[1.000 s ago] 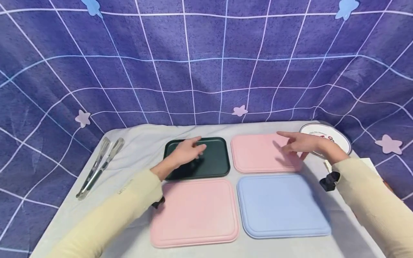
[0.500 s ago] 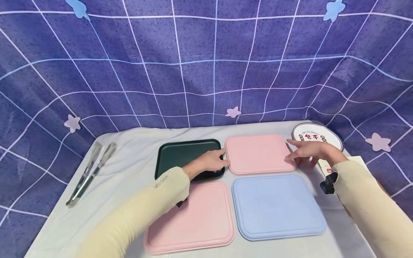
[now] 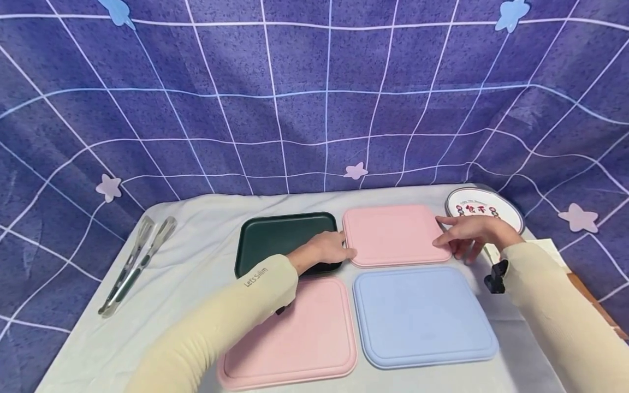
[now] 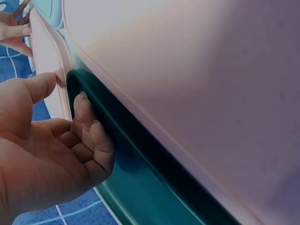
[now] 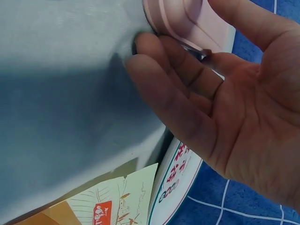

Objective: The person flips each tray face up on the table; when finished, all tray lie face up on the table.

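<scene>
The far pink tray (image 3: 395, 236) is rectangular with rounded corners and lies flat on the white cloth. My left hand (image 3: 326, 248) grips its left edge, thumb over the rim; in the left wrist view the other fingers (image 4: 96, 140) curl above the dark green tray (image 4: 154, 187). My right hand (image 3: 469, 233) holds the opposite edge of the same tray. In the right wrist view its thumb reaches over the pink tray (image 5: 215, 28) and a finger touches the side. The dark green tray (image 3: 267, 240) stands just left.
Nearer me lie another pink tray (image 3: 314, 333) and a light blue tray (image 3: 425, 316). Two metal tongs (image 3: 135, 267) are at the left. A white oval plate (image 3: 508, 215) with red lettering and a printed paper packet (image 3: 550, 248) are at the right. A purple curtain (image 3: 314, 109) hangs behind.
My left hand has moved right, from above the dark green tray to the far pink tray's left edge. My right hand has come down onto its right edge. The head view has shifted slightly.
</scene>
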{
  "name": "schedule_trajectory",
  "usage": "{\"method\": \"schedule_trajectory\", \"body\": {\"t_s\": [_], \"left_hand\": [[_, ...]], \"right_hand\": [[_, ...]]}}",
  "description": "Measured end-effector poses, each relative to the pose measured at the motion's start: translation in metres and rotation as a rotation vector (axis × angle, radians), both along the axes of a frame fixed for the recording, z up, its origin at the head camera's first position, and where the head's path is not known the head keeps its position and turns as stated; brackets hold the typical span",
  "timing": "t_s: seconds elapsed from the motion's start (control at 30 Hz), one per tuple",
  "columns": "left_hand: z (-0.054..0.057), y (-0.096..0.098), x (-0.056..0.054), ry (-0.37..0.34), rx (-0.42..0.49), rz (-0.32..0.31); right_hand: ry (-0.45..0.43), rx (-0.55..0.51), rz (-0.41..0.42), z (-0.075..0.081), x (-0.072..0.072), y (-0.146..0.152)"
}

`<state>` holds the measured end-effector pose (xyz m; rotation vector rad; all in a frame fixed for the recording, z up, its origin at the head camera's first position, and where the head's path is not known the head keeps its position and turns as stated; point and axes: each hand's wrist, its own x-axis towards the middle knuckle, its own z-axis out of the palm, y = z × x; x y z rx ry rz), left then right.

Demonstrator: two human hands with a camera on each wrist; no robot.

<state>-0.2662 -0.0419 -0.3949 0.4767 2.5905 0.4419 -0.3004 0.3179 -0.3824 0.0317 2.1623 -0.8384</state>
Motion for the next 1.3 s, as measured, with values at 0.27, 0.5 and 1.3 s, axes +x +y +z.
{"method": "schedule_trajectory", "body": {"t_s": [0.27,0.5,1.3], "left_hand": [[-0.005,-0.004,-0.003,-0.032,0.045,-0.007],[-0.006,-0.013,-0.007,-0.146,0.192,-0.006],[-0.01,-0.03,-0.009,-0.264,0.394,0.029]], "right_hand": [[-0.051,-0.042,-0.041,0.0,-0.002,0.006],[-0.104,-0.114,-0.056,-0.005,-0.004,0.013],[-0.101,-0.175,-0.071,-0.008,0.001,0.016]]}}
